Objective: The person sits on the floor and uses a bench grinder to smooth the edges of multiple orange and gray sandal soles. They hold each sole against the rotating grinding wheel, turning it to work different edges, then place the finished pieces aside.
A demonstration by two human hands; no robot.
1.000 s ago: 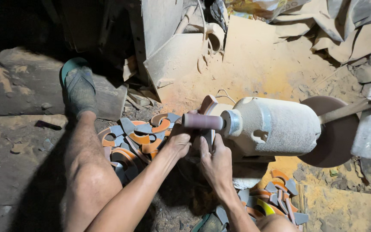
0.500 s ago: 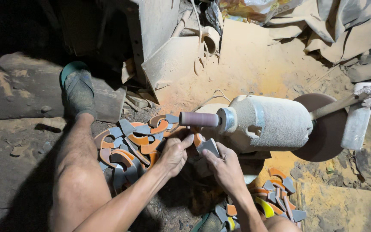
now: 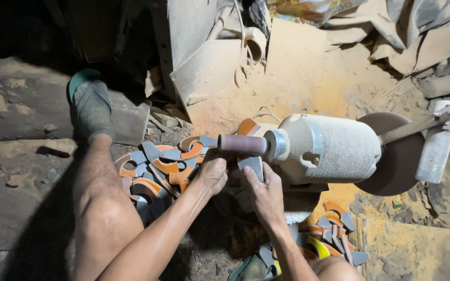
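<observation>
**Grey piece drawn back below the sanding drum**

The small grey, flat, wedge-shaped piece (image 3: 251, 167) sits pinched in the fingers of the right hand (image 3: 264, 193), just under the pinkish cylindrical sanding drum (image 3: 242, 143) that sticks out of the dusty white motor housing (image 3: 329, 148). A second ago both hands were pressed up close against the drum; now they have dropped a little, and the piece appears to be just clear of the abrasive, though the gap is hard to judge from this angle. That reads as a pause in grinding, perhaps to turn or check an edge.

The left hand (image 3: 212, 174) is curled narrow beside the piece, fingertips at its left edge; whether it truly grips it I cannot tell.

Beyond the left hand, on the dirt floor, lies a heap of orange and grey curved offcuts (image 3: 157, 166), with a second heap of the same (image 3: 334, 234) below the motor. A brown round disc (image 3: 397, 161) sits at the motor's far end, and a sandalled foot (image 3: 90, 106) rests on a stone slab.
</observation>
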